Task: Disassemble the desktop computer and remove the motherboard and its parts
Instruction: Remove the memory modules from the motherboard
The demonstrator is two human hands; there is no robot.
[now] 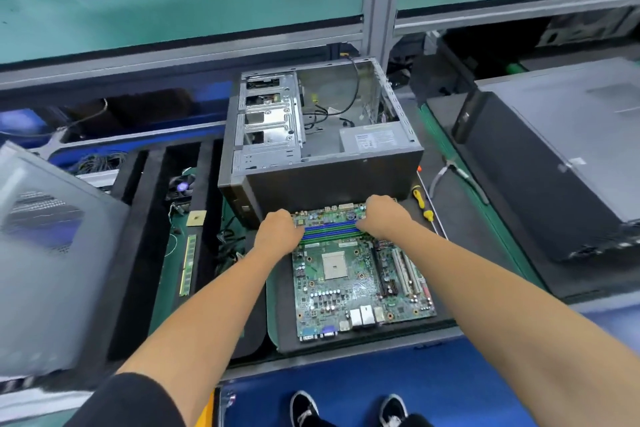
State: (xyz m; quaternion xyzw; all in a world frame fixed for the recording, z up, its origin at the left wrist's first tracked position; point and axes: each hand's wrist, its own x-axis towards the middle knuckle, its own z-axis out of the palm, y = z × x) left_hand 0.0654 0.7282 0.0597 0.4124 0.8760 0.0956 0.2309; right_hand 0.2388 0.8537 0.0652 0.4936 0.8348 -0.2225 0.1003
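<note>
A green motherboard [360, 274] lies flat on a dark mat [277, 322] in front of the open, emptied computer case [318, 135]. Its blue and green memory slots [330, 230] run across the far end, with a green module standing in them. My left hand [278, 230] is at the left end of the slots and my right hand [382, 215] at the right end, fingers curled down onto the module's ends. The CPU socket [334, 265] sits bare in the middle of the board.
A removed memory stick [187, 265], a CPU chip [196, 218] and a fan [181, 185] lie in the tray on the left. A yellow-handled screwdriver [422, 204] and cutters [457, 173] lie to the right. Another computer case [561, 163] sits far right, a grey side panel [48, 253] far left.
</note>
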